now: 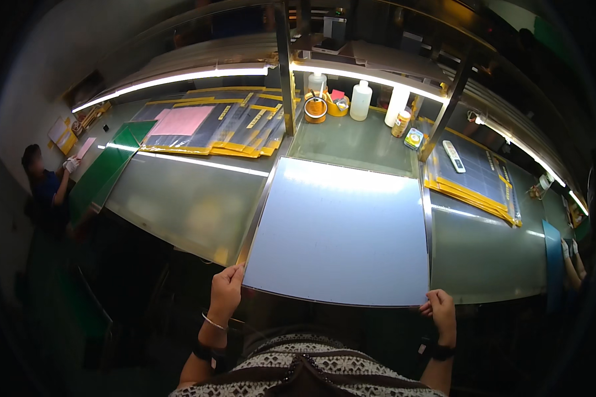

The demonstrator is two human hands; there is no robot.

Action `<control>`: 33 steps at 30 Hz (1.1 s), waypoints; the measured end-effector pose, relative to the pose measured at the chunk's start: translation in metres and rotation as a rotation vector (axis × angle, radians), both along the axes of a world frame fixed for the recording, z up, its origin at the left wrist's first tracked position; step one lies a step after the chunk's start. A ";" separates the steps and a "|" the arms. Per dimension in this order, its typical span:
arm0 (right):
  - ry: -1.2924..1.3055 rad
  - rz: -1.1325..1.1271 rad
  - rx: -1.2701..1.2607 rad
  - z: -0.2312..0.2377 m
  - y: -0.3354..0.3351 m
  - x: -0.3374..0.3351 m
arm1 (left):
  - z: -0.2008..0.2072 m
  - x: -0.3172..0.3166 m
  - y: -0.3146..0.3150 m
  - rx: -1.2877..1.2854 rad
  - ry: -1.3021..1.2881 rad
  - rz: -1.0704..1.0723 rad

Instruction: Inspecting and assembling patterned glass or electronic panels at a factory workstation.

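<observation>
A large flat panel (341, 238), pale grey-blue and glossy, lies over the workbench in front of me, its near edge reaching the bench front. Light from the lamp glares along its far end. At its near left corner, my left hand (227, 289) is closed, thumb and fingers pinching the corner. My right hand (440, 311) grips the near right corner, with its fingers curled at the edge. The undersides of the corners, and the fingertips beneath them, are hidden.
Behind the panel stand a white bottle (360, 100), an orange container (315, 110) and a tape roll (338, 104). Yellow-edged sheets (235, 126) lie left; a remote control (453, 157) tops another stack (473, 172) right. Metal posts (285, 79) rise from the bench. Co-workers (46, 178) flank me.
</observation>
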State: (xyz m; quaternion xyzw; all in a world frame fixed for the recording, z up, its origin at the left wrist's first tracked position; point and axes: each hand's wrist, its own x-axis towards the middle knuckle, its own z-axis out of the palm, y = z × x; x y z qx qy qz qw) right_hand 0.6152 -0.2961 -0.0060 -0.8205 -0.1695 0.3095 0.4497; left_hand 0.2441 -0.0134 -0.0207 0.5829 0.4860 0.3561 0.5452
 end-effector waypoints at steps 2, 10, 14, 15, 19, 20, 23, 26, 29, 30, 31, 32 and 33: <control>-0.003 0.026 -0.005 -0.002 0.002 0.003 | 0.009 0.003 -0.002 -0.015 0.022 0.003; -0.039 0.023 -0.016 -0.005 0.006 0.007 | -0.006 -0.001 0.004 0.008 0.103 0.031; -0.322 0.028 -0.168 -0.022 -0.012 0.021 | -0.010 -0.002 0.007 0.109 0.209 0.033; -0.507 0.035 -0.316 -0.023 -0.013 0.022 | -0.008 -0.001 0.007 0.128 0.230 0.030; -0.396 0.043 -0.378 -0.016 -0.011 0.021 | 0.006 0.005 0.004 -0.047 0.154 0.032; -0.264 0.027 -0.282 -0.016 -0.009 0.020 | 0.004 0.005 0.005 -0.027 0.168 0.029; -0.106 0.007 -0.131 -0.020 -0.007 0.020 | 0.006 0.005 0.005 -0.012 0.179 0.027; -0.105 0.012 -0.053 -0.022 -0.004 0.019 | -0.001 0.002 0.009 -0.001 0.197 0.042; -0.106 -0.008 0.014 -0.022 -0.007 0.020 | -0.009 0.000 0.012 0.139 0.314 0.048; -0.073 -0.020 0.064 -0.022 -0.008 0.020 | -0.010 0.001 0.014 0.270 0.416 0.057; -0.083 -0.038 0.066 -0.022 -0.007 0.020 | -0.002 0.003 0.013 0.226 0.446 0.064; -0.102 -0.017 0.074 -0.021 -0.005 0.020 | -0.003 0.005 0.013 0.232 0.434 0.046; -0.119 0.005 0.086 -0.019 -0.002 0.019 | -0.005 0.003 0.013 0.233 0.424 0.058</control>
